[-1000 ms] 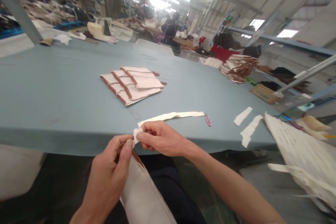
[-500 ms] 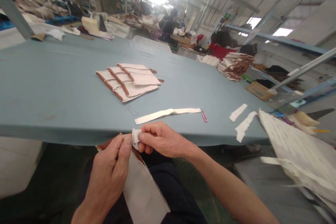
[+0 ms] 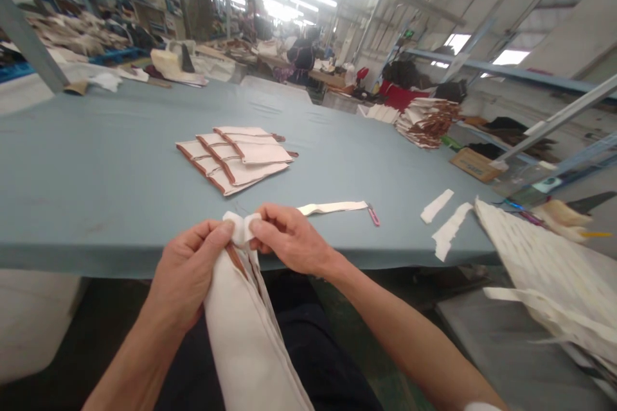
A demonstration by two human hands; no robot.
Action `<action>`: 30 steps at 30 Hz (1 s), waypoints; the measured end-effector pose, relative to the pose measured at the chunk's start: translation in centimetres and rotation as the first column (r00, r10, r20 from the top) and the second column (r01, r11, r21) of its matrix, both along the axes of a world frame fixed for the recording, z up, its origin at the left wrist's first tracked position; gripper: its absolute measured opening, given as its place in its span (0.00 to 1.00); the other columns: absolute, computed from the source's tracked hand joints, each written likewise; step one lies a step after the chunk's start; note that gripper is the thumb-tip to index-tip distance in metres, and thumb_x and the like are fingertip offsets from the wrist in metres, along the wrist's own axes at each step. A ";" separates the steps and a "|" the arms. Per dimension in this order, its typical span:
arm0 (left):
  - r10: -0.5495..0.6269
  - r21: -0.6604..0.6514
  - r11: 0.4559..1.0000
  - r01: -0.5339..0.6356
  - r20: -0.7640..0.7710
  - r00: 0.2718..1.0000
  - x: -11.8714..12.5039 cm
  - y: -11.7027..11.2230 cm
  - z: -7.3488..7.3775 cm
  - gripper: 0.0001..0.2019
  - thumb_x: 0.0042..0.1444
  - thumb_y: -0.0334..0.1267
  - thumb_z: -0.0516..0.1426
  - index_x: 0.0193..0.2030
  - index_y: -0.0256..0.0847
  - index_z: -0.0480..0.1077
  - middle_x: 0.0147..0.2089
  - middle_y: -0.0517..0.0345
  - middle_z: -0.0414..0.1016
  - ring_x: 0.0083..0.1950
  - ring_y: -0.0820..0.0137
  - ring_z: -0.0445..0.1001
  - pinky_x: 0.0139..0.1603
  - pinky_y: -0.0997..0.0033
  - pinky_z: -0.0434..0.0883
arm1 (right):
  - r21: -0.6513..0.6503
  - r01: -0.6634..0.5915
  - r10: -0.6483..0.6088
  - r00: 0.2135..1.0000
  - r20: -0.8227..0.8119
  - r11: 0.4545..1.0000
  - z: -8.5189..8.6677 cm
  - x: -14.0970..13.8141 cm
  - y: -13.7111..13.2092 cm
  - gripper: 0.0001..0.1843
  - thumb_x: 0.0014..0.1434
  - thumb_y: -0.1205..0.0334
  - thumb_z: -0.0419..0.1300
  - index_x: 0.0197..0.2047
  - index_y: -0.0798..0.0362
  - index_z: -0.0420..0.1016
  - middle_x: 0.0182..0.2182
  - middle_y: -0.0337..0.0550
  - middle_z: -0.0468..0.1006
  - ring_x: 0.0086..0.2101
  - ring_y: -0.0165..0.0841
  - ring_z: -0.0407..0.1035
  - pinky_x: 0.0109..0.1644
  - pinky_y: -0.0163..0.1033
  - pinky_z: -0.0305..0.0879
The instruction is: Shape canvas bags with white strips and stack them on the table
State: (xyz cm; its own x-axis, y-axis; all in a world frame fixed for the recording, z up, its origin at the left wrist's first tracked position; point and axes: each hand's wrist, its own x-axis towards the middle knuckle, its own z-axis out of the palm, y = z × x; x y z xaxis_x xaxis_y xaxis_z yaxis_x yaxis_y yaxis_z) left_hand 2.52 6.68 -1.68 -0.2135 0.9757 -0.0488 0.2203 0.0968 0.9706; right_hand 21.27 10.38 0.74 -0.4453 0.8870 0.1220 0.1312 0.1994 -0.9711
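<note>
Cloth point(image 3: 247, 334), cream, brown-edged, rounded white scrap point(image 3: 235, 231), right hand point(image 3: 292, 239) pinching

Broad passage left, crowding right

Left of the overlapping pouches point(image 3: 255, 155), the tabletop point(image 3: 116, 135) offers a broad way back to the metal post point(image 3: 33, 42). Gaps also run between the pouches and the pale strip point(image 3: 340, 207), and between the pink tool point(image 3: 374, 216) and two white scraps point(image 3: 436, 206). Rightward, the brown-edged stack point(image 3: 427, 122), cardboard box point(image 3: 475, 165) and pale layered pile point(image 3: 540, 260) block passage. The left hand point(image 3: 190, 266) and right hand point(image 3: 292, 237), close together, obstruct the near edge.
</note>
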 end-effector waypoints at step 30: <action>-0.140 -0.287 0.921 -0.263 -0.875 0.464 -9.9 9.7 -5.2 0.32 0.83 0.56 0.41 0.63 0.34 0.78 0.53 0.36 0.86 0.53 0.48 0.86 0.52 0.49 0.80 | -0.202 0.801 -0.791 0.594 0.145 0.564 -7.0 14.4 20.7 0.21 0.77 0.51 0.68 0.66 0.54 0.79 0.60 0.51 0.82 0.53 0.43 0.82 0.57 0.53 0.84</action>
State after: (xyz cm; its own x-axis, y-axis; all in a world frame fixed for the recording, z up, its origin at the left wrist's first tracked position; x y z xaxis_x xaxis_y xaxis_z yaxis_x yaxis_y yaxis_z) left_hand -7.41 16.33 -6.87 -0.3974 0.9108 -0.1124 0.8977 0.4112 0.1584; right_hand 35.72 31.06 -6.22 0.4551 0.8815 -0.1257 0.1613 -0.2205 -0.9620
